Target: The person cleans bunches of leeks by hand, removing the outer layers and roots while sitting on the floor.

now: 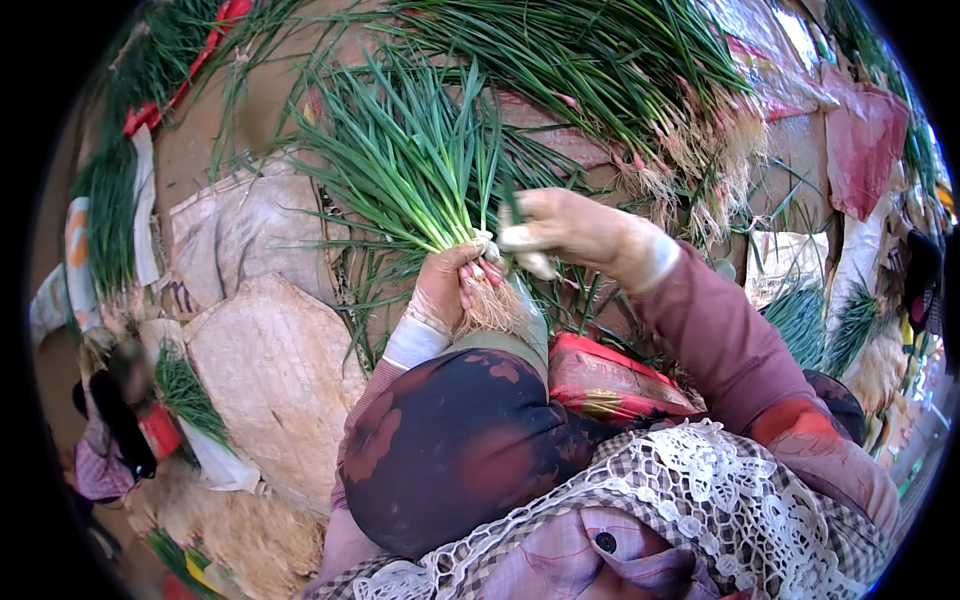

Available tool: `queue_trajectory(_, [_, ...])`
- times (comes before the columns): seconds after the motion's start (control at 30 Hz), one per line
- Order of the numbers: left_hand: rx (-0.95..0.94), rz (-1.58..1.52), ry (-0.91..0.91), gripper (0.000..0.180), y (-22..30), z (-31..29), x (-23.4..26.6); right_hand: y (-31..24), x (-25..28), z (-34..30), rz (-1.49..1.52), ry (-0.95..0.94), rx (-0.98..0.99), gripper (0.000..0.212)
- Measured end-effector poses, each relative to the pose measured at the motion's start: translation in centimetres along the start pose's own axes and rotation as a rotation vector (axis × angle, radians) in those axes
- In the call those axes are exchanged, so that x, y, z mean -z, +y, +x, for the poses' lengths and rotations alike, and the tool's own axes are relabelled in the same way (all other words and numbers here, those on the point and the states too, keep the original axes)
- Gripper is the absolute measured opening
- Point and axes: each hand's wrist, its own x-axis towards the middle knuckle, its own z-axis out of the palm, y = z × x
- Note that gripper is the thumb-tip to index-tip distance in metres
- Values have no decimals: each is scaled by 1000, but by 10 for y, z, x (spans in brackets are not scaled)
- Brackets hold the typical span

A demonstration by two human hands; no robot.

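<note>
Our left hand point(438, 290) is wrapped round the base of a green onion bunch point(425, 185), held just past our patterned knee point(440, 450), and the stems hide some of the fingers. Our right hand point(585, 235) sits beside it, fingers curled; can't tell if they're pinching a leaf. Knee blocks the ground below. Big onion pile point(600, 75) beyond, pale sack point(275, 375) to the left.

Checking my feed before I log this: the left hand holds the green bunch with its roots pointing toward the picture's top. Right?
Not quite: the head view shows the roots pointing toward the picture's bottom. The left hand does hold the green bunch.
</note>
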Motion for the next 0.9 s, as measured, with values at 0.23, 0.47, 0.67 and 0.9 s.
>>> queue_trajectory(0.23, [-53, 6, -95, 46, 12, -6, -20, 27, 36, -52, -1732, 242, -483, 27])
queue_trajectory(0.47, [-167, 464, 85, 16, 38, -47, -43, -70, -6, 37, -1069, 753, 585, 27])
queue_trajectory(0.67, [-263, 493, 104, 10, 63, -75, -64, -101, -4, 26, -1663, 729, 354, 13])
queue_trajectory(0.9, [-431, 623, -23, 27, 107, -132, -84, -133, 89, -62, -1397, 1371, 258, 13])
